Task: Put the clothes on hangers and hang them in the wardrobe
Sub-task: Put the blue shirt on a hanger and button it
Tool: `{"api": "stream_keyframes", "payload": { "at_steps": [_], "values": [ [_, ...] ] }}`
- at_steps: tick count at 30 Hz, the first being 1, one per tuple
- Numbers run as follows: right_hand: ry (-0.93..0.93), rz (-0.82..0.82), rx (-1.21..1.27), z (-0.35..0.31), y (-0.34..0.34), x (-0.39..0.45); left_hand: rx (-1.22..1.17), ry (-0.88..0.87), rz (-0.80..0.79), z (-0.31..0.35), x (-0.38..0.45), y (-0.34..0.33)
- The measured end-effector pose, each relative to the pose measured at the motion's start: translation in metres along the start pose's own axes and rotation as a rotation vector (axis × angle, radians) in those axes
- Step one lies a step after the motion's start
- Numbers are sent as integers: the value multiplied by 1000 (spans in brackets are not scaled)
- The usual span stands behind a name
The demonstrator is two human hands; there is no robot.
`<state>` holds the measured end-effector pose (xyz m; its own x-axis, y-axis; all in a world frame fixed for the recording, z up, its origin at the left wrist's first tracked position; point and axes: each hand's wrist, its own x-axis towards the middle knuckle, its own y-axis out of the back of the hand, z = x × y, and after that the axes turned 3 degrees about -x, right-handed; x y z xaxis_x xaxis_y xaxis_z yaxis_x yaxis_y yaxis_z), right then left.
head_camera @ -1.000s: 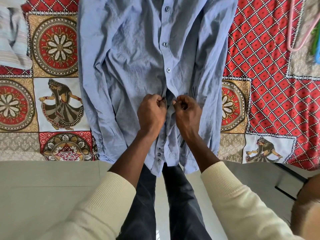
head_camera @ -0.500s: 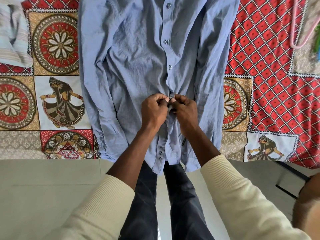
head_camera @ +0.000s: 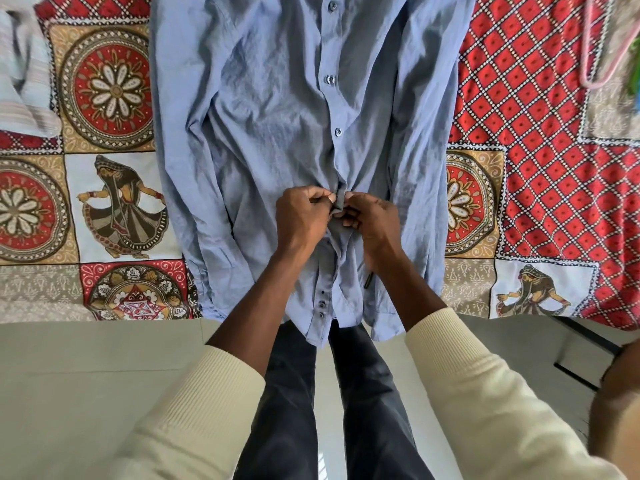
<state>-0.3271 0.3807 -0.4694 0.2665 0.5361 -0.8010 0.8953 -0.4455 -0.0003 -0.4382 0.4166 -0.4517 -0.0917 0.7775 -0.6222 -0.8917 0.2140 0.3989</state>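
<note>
Both hands pinch the front placket of a blue button-up shirt (head_camera: 277, 133) lying flat on a patterned bedspread (head_camera: 540, 133): left hand (head_camera: 301, 216) and right hand (head_camera: 372, 220) meet, fingers curled on fabric.

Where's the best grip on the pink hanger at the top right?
Probably the pink hanger on its long straight arm, coming from above: it lies flat on the patterned bedspread, and that bare run is the clearest part. Its hook is out of view.
</note>
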Motion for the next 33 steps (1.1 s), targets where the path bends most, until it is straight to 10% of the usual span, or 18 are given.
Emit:
{"api": "stream_keyframes", "payload": {
  "at_steps": [16,27,33],
  "values": [
    [366,106,-669,-12,-14,1,-362,151,-151,-2,8,6],
    [339,-119,-758,-25,1,12,-302,75,-250,-21,20,11],
    [47,-311,-338,-27,7,20,-17,-68,-247,-28,29,7]
  ]
}}
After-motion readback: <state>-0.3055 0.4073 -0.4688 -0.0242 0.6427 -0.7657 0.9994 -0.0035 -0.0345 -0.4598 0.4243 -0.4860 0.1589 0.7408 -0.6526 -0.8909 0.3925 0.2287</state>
